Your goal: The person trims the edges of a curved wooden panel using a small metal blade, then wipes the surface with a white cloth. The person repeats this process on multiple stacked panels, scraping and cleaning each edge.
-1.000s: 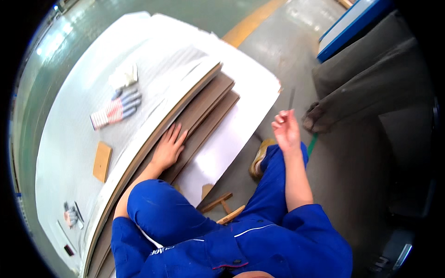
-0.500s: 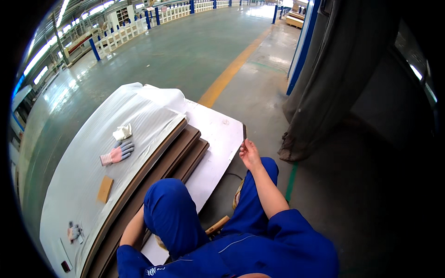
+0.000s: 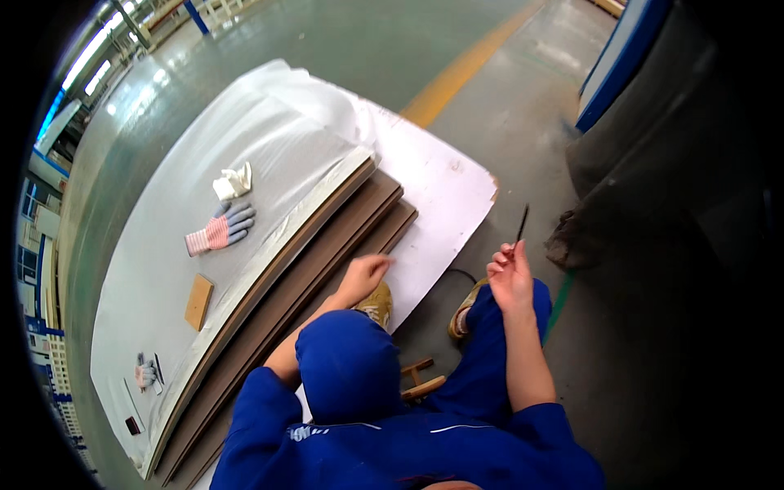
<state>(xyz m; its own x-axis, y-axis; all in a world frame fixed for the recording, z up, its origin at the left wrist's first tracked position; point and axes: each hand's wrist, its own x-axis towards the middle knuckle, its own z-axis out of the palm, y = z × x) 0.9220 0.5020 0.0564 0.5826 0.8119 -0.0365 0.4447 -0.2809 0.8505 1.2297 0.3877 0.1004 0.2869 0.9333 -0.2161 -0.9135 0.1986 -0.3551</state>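
In my raised right hand (image 3: 510, 282), a thin dark stick (image 3: 523, 224) is pinched between thumb and fingers, pointing up and away from me. My left hand (image 3: 363, 278) hangs over the near side of the stacked brown panels (image 3: 339, 216), above my shoe. Its fingers are curled in and their tips are blurred; whatever may be in them cannot be made out. Translucent white sheeting (image 3: 282, 135) covers the top of the stack. A white board (image 3: 441, 175) lies beneath the panels and sticks out on their right.
On the sheeting lie a crumpled white cloth (image 3: 233, 181), a grey and pink glove (image 3: 222, 228), a tan block (image 3: 198, 302) and another glove (image 3: 145, 371). A wooden stool (image 3: 420, 380) stands between my legs. At the right hangs a dark curtain (image 3: 629, 196) beside a blue-edged post (image 3: 621, 65).
My left hand has come out from behind my knee and over the panels' edge. The right hand has lifted the dark stick clear of the white board's corner. The view has tilted downward.
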